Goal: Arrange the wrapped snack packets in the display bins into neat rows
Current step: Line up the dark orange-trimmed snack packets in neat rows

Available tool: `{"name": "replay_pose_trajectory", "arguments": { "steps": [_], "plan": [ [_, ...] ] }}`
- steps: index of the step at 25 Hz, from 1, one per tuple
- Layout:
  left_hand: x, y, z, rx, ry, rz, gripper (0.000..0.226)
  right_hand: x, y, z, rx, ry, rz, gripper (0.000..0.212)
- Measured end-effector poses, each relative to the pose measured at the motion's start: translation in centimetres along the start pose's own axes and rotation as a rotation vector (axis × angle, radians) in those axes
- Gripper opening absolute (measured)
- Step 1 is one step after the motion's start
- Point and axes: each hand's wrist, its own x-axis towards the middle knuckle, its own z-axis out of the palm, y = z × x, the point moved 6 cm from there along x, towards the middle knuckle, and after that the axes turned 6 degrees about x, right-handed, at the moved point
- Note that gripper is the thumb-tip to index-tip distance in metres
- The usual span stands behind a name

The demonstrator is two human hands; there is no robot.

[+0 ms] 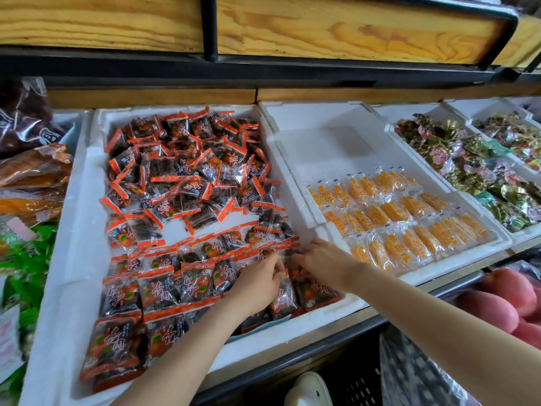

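Observation:
A white foam bin point(79, 218) holds many dark snack packets with orange-red edges point(190, 177). The far half is a loose heap; the near half lies in overlapping rows point(158, 288). My left hand point(257, 282) and my right hand point(325, 262) meet at the right end of a near row. Both pinch the same packet point(285, 253), the fingers curled over its top edge. To the right, a second foam bin point(336, 136) holds orange packets in neat rows point(401, 218) in its near half.
A wooden shelf with a black frame point(263, 33) overhangs the bins. Further right, bins of green and gold wrapped sweets point(468, 159). On the left, bagged goods point(32, 171). Red apples point(503, 300) sit low at the right, and a black crate point(351, 376) lies below.

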Motion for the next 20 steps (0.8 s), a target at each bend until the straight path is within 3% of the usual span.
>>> {"name": "replay_pose_trajectory", "arguments": {
  "steps": [6, 9, 15, 20],
  "plan": [
    [0.1, 0.5, 0.4, 0.139, 0.059, 0.066, 0.007, -2.3, -0.3, -1.7, 0.204, 0.106, -0.047, 0.035],
    [-0.2, 0.6, 0.4, 0.135, 0.073, 0.080, 0.014, -3.7, -0.7, -1.1, 0.112, 0.017, -0.077, 0.042],
    [-0.8, 0.5, -0.3, 0.145, 0.062, 0.103, 0.023, -4.1, -0.4, -0.8, 0.044, 0.064, -0.068, 0.039],
    [-0.7, -0.3, -5.8, 0.261, 0.271, 0.104, 0.029, -2.4, 1.0, -4.5, 0.403, 0.139, 0.128, 0.038]
  ]
}}
